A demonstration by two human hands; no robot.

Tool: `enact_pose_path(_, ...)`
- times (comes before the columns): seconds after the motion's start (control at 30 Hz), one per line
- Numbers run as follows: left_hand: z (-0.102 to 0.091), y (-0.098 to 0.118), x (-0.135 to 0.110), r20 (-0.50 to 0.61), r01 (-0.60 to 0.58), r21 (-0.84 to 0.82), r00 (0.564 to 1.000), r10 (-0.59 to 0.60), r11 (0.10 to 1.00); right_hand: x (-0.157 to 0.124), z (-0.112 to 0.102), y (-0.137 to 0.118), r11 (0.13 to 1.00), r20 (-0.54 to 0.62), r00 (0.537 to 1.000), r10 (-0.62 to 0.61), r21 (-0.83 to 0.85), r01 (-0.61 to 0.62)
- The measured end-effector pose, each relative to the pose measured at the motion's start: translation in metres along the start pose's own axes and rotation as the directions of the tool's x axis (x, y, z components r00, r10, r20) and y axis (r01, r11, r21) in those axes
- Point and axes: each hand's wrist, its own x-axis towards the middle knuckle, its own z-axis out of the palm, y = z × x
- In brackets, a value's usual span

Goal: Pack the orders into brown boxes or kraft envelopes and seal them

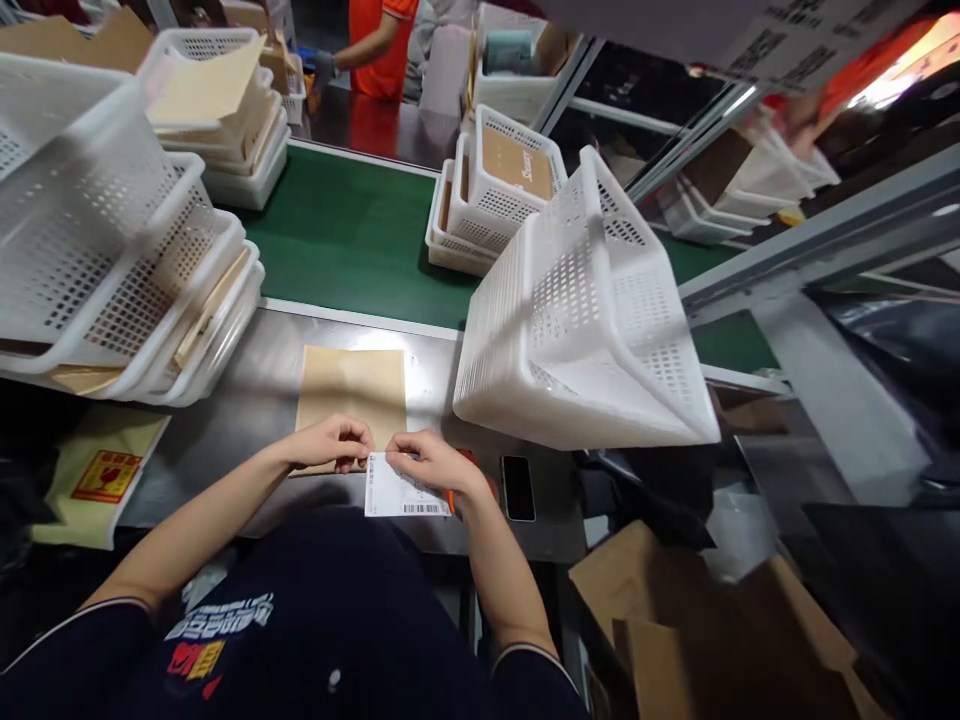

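A white printed label (pixel 405 490) with a barcode hangs from my fingers at the near edge of the metal table. My right hand (pixel 426 458) pinches its top edge. At the label's top left corner, my left hand (pixel 337 442) has its thumb and forefinger pressed together. Under and behind both hands lies a flat tan padded envelope (pixel 352 385) on the metal. Something orange, partly hidden by my right wrist, shows beside the label. A dark phone (pixel 518 488) lies to the right of my right hand.
Stacked white baskets (pixel 525 320) stand on the right, with more baskets (pixel 135 230) holding envelopes on the left. Behind runs a green conveyor belt (pixel 352 225). An open cardboard box (pixel 712 630) is at lower right. Across the belt, a person in orange (pixel 379 50) works.
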Motion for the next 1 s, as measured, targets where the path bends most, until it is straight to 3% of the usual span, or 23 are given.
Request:
enact_pose_path(0.13, -0.001, -0.009, 0.000, 0.015, 0.038, -0.054, 0.999, -0.037, 0.998, -0.001, 0.004, 0.009, 0.999, -0.007, 1.000, -0.023, -0.036, 0.023)
enact_pose_path(0.2, 0.001, -0.014, -0.001, -0.015, 0.035, -0.103, 0.999, -0.037, 0.994, 0.000, 0.012, 0.012, 0.982, -0.158, 0.984, -0.083, -0.184, 0.053)
enact_pose_path(0.27, 0.004, -0.019, 0.001, -0.080, 0.018, -0.151, 0.996, -0.030, 0.988, 0.000, 0.025, 0.013, 0.940, -0.387, 0.904, -0.181, -0.337, 0.044)
enact_pose_path(0.33, 0.009, -0.025, 0.004, -0.184, -0.021, -0.196, 0.983, -0.016, 0.980, 0.000, 0.042, 0.012, 0.935, -0.542, 0.810, -0.226, -0.354, 0.024)
enact_pose_path(0.4, 0.014, -0.031, 0.008, -0.277, -0.055, -0.257, 0.961, -0.019, 0.965, 0.002, 0.059, 0.012, 0.974, -0.585, 0.792, -0.171, -0.219, 0.049)
enact_pose_path(0.5, 0.022, -0.046, 0.012, -0.357, -0.085, -0.339, 0.933, -0.045, 0.937, 0.007, 0.082, 0.021, 0.990, -0.574, 0.819, 0.006, 0.119, 0.076)
enact_pose_path(0.67, 0.031, -0.083, 0.016, -0.551, -0.165, -0.220, 0.834, 0.017, 0.961, 0.026, 0.110, 0.058, 0.804, -0.512, 0.799, 0.316, 0.592, 0.062)
enact_pose_path(0.77, 0.033, -0.105, 0.019, -0.634, -0.180, -0.137, 0.771, 0.053, 0.974, 0.039, 0.125, 0.074, 0.737, -0.442, 0.807, 0.392, 0.676, 0.013)
enact_pose_path(0.87, 0.029, -0.121, 0.018, -0.665, -0.191, -0.108, 0.743, 0.071, 0.976, 0.051, 0.135, 0.083, 0.713, -0.431, 0.776, 0.460, 0.700, -0.034)
enact_pose_path(1.0, 0.015, -0.140, -0.001, -0.729, -0.132, -0.071, 0.683, 0.039, 0.989, 0.071, 0.113, 0.092, 0.708, -0.470, 0.705, 0.532, 0.704, -0.065)
